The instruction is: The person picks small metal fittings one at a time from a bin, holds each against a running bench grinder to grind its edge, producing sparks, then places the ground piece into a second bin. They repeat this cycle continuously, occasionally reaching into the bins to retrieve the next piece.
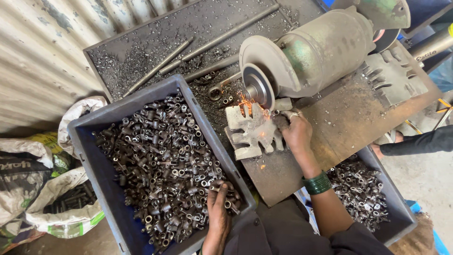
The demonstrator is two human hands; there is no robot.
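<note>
Left hand (218, 204) in parts crate (89, 156); right hand (296, 131) grinding.

Just one view here, a head-worn camera looking almost straight down from close above the bench. It faces the bench grinder (311, 52) near the top of frame, with the metal worktable (339, 127) running across the middle. The blue crate (94, 189) of small metal fittings fills lower left, and the wearer's own body sits at the bottom edge. No second view shares anything.
</note>
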